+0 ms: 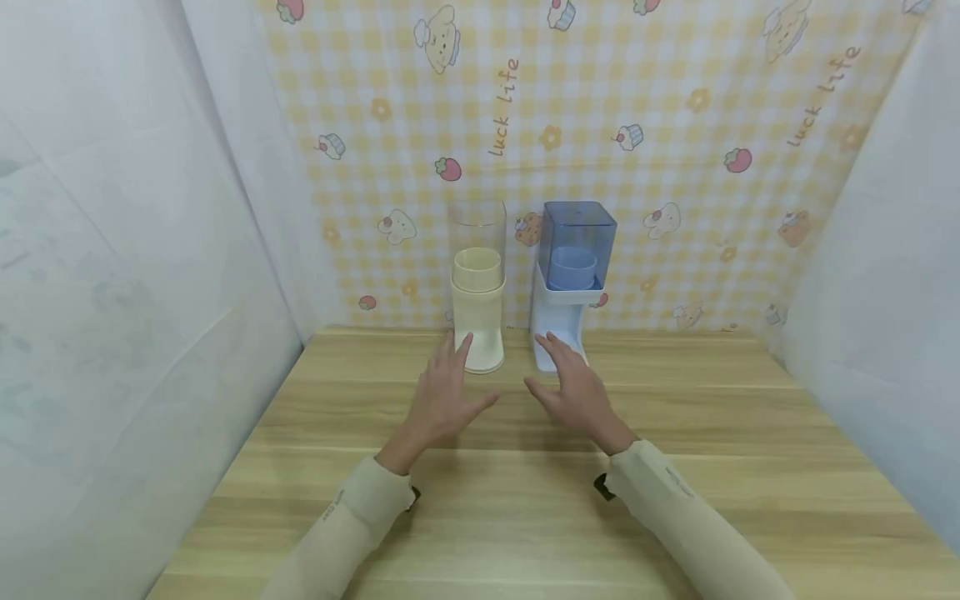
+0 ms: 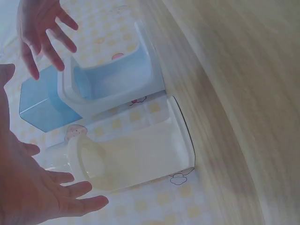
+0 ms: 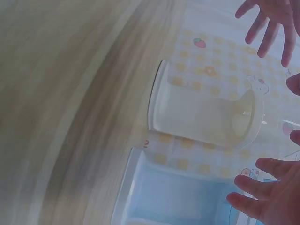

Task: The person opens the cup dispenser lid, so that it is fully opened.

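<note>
Two dispenser-like stands are side by side at the back of the table. The left one is a cream stand (image 1: 478,321) with a clear round top and a cream cup (image 1: 477,271) inside it. Beside it, the pale blue and white stand (image 1: 558,329) carries a see-through blue square cover (image 1: 578,225) with a round cup-like part within. My left hand (image 1: 442,396) hovers in front of the cream stand, fingers spread and holding nothing. In front of the blue stand, my right hand (image 1: 576,392) is likewise spread and holds nothing. Both wrist views show the hands apart from the stands.
The wood-grain table (image 1: 510,533) runs up to a yellow checked cloth (image 1: 660,183) right behind the stands. White sheets (image 1: 135,250) hang at the left and right sides. Dark bands show under both sleeve cuffs.
</note>
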{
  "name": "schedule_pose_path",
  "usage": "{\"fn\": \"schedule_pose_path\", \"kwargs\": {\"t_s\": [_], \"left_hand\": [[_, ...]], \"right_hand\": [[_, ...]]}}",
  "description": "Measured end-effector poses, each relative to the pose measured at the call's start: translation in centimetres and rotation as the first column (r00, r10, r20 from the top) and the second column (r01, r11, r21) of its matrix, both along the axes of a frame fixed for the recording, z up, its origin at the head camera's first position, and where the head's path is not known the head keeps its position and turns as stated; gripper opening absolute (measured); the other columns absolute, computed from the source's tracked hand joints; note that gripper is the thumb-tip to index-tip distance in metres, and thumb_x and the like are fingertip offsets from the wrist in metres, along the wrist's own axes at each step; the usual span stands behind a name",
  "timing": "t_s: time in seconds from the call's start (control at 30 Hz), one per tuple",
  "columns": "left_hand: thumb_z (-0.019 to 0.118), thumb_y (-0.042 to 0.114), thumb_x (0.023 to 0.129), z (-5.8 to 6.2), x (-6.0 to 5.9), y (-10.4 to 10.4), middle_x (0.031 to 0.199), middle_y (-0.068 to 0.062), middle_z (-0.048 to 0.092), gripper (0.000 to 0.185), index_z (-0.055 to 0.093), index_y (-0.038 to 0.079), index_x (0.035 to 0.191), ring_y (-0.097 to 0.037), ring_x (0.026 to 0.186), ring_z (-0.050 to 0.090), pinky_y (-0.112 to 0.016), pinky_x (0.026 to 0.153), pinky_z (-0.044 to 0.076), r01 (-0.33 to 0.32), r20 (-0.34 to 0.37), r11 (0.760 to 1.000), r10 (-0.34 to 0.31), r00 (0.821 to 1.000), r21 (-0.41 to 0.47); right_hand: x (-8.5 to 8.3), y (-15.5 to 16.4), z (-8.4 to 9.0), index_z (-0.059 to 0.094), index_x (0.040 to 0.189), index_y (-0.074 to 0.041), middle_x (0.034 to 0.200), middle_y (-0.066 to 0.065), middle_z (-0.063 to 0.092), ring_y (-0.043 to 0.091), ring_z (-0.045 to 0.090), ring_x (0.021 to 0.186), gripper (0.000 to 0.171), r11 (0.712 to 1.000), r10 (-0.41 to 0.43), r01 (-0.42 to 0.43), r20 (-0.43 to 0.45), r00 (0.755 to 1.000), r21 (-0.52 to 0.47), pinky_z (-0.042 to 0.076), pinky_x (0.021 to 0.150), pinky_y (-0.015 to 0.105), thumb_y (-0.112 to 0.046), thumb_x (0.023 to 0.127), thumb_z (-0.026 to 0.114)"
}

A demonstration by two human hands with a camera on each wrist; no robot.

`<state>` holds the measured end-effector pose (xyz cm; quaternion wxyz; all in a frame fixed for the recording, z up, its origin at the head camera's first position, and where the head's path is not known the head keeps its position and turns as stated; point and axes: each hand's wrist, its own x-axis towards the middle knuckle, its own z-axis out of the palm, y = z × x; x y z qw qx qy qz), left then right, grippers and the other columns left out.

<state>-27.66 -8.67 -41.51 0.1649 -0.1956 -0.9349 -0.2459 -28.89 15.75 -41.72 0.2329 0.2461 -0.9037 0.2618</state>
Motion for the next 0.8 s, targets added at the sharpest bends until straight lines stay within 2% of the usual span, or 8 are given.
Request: {"fn": "schedule_pose_path", "kwargs": {"t_s": [0.13, 0.23, 0.33, 0.47, 0.6, 0.8], "left_hand": [[0.071, 0.056, 0.084, 0.1, -0.2, 0.0, 0.160, -0.023, 0.018, 0.100, 0.020, 0.009, 0.157, -0.049, 0.140, 0.028, -0.072, 0.100, 0.034, 0.000, 0.026, 0.989, -0.003, 1.000, 0.146], [0.070, 0.058, 0.083, 0.2, -0.1, 0.1, 0.160, -0.020, 0.020, 0.102, 0.018, 0.010, 0.157, -0.043, 0.141, 0.029, -0.069, 0.102, 0.035, -0.006, 0.055, 0.966, -0.008, 0.998, 0.259], [0.071, 0.060, 0.082, 0.4, 0.0, 0.2, 0.159, -0.017, 0.020, 0.105, 0.015, 0.014, 0.158, -0.040, 0.141, 0.029, -0.067, 0.102, 0.036, 0.005, 0.075, 0.936, -0.034, 0.997, 0.351], [0.072, 0.060, 0.080, 0.6, 0.1, 0.3, 0.159, -0.016, 0.019, 0.108, 0.013, 0.016, 0.159, -0.041, 0.141, 0.030, -0.067, 0.103, 0.035, 0.034, 0.070, 0.915, -0.068, 0.995, 0.401], [0.074, 0.057, 0.079, 0.7, 0.2, 0.2, 0.158, -0.018, 0.021, 0.110, 0.012, 0.017, 0.159, -0.042, 0.140, 0.031, -0.067, 0.105, 0.033, 0.051, 0.077, 0.900, -0.093, 0.993, 0.434], [0.076, 0.047, 0.082, 0.6, 0.3, 0.1, 0.159, -0.019, 0.020, 0.109, 0.006, 0.016, 0.159, -0.042, 0.142, 0.027, -0.065, 0.109, 0.028, 0.090, 0.094, 0.842, -0.164, 0.982, 0.532]], "right_hand": [[-0.6, -0.5, 0.6, 0.040, 0.150, -0.011, 0.150, 0.015, 0.045, 0.034, 0.044, 0.135, 0.068, 0.994, 0.025, -0.021, 0.029, 0.999, -0.107, 0.043, 0.101, 0.057, -0.039, 0.094, 0.065], [-1.3, -1.0, 1.1, 0.041, 0.149, -0.009, 0.149, 0.014, 0.046, 0.033, 0.045, 0.135, 0.068, 0.984, 0.034, -0.026, 0.042, 0.999, -0.178, 0.041, 0.105, 0.054, -0.038, 0.094, 0.066], [-1.9, -1.4, 1.9, 0.043, 0.148, -0.006, 0.148, 0.015, 0.047, 0.036, 0.049, 0.130, 0.067, 0.970, 0.042, -0.027, 0.058, 0.997, -0.243, 0.043, 0.103, 0.054, -0.034, 0.093, 0.069], [-2.6, -2.0, 3.1, 0.042, 0.148, -0.004, 0.150, 0.015, 0.045, 0.040, 0.053, 0.124, 0.066, 0.944, 0.058, -0.027, 0.086, 0.995, -0.329, 0.044, 0.101, 0.055, -0.026, 0.093, 0.071], [-3.4, -2.9, 4.0, 0.042, 0.149, -0.007, 0.151, 0.013, 0.045, 0.039, 0.054, 0.124, 0.065, 0.920, 0.060, -0.010, 0.116, 0.991, -0.392, 0.045, 0.102, 0.051, -0.026, 0.093, 0.070], [-4.5, -4.4, 5.8, 0.042, 0.149, -0.012, 0.149, 0.020, 0.045, 0.044, 0.055, 0.121, 0.065, 0.880, 0.065, 0.018, 0.158, 0.985, -0.475, 0.046, 0.099, 0.054, -0.032, 0.094, 0.069]]}}
